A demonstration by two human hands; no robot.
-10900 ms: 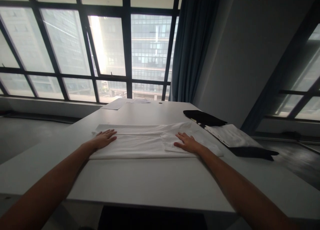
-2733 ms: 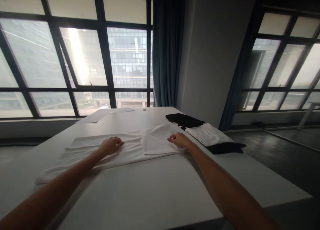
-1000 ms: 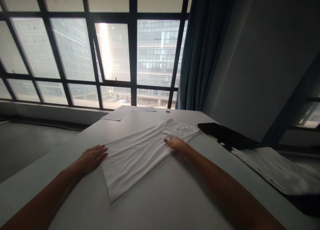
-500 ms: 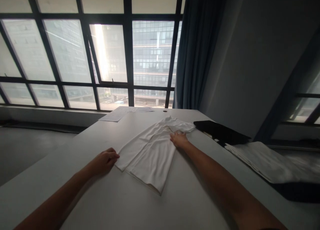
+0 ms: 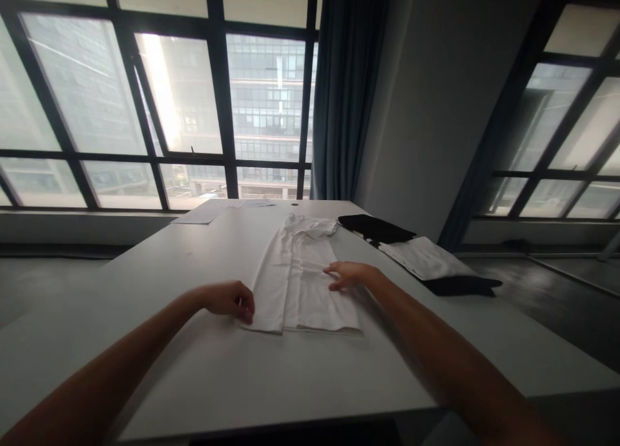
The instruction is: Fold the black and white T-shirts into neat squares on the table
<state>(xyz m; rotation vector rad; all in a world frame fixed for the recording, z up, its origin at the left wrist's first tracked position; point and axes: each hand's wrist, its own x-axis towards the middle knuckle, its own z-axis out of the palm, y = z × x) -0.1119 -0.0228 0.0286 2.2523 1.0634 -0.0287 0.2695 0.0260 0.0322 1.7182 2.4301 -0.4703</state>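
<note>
A white T-shirt (image 5: 310, 284), partly folded, lies on the white table (image 5: 271, 381) with its collar end away from me and its hem nearer. A lengthwise fold edge runs down it, and some creases cross the far part. At the near left corner, my left hand (image 5: 230, 300) has its fingers curled and pinches the edge of the cloth. Over the right side of the shirt, my right hand (image 5: 351, 275) is open with fingers loosely spread. Its fingertips are at the cloth; whether they press on it I cannot tell.
Folded black cloth (image 5: 375, 226) and folded white cloth (image 5: 426, 257) lie along the table's right side, with a dark piece (image 5: 458, 284) under the white one. Paper sheets (image 5: 196, 212) are at the far left. Beyond stand windows and a blue curtain (image 5: 339, 97).
The shirt has turned from slanted to nearly straight, its hem swinging right. My right hand has shifted from the far part of the shirt toward its middle right edge. The view has turned right.
</note>
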